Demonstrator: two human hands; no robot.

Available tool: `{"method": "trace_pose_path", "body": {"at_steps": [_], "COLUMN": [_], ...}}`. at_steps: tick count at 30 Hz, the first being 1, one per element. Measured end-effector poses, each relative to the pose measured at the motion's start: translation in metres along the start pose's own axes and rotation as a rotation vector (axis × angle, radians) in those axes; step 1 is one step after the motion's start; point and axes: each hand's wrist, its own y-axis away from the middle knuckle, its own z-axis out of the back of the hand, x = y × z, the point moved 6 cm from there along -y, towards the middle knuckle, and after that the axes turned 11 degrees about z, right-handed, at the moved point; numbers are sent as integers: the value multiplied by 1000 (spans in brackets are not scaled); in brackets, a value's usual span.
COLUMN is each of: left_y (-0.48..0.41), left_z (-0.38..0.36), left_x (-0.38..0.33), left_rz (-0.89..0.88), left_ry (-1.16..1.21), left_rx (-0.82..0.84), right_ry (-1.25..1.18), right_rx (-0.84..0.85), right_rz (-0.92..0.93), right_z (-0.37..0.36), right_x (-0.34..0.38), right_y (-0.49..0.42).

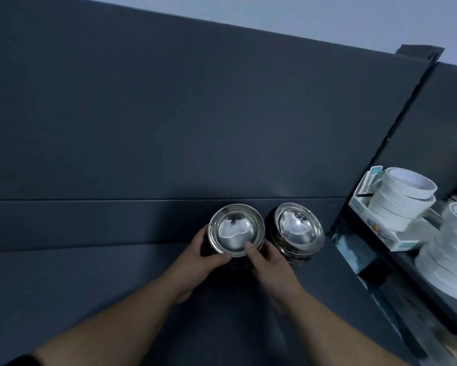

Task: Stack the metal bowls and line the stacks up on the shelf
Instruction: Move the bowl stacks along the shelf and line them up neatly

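At lower centre, a person's left hand [203,256] and right hand [269,262] gripped a stack of shiny round metal bowls [236,229] from either side, thumbs at its near rim, seemingly steadying it on the dark grey shelf [90,273]. Just right stood a second stack of metal bowls [298,228], apparently starting the row. Farther right, white tape rolls [404,196] filled a pale printed carton [380,228]; no lettering was legible.

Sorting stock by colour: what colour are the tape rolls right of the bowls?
The tape rolls are white; head view.
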Motion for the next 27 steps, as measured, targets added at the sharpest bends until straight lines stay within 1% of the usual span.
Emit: {"method": "trace_pose_path", "body": {"at_steps": [3,7,9,11,15,19,21,23,27], "left_y": [6,26,47,74,139,223,272,328,417], "left_z": [-5,-11,-13,-12,0,26,44,65,105], "left_x": [-2,7,18,33,61,88,105,125,160], "left_rz": [-5,20,41,76,155,239,298,346,425], "left_ry": [9,-3,-80,-217,-501,-658,-703,-712,-685], "left_rx": [-77,-227,-330,-457,-629,-748,-820,-895,-998], "right_ry": [13,58,136,267,470,660,704,779,845], "right_rx": [24,97,122,210,435,661,783,880,1014], "right_rz": [-3,-55,-100,-100,11,163,264,402,588], "right_z": [4,16,24,28,13,-30,-61,-99,-166], "right_x": [-3,-13,-23,-29,-24,-18,-17,-11,-3], "right_y": [-1,9,21,34,63,106,137,176,236]}}
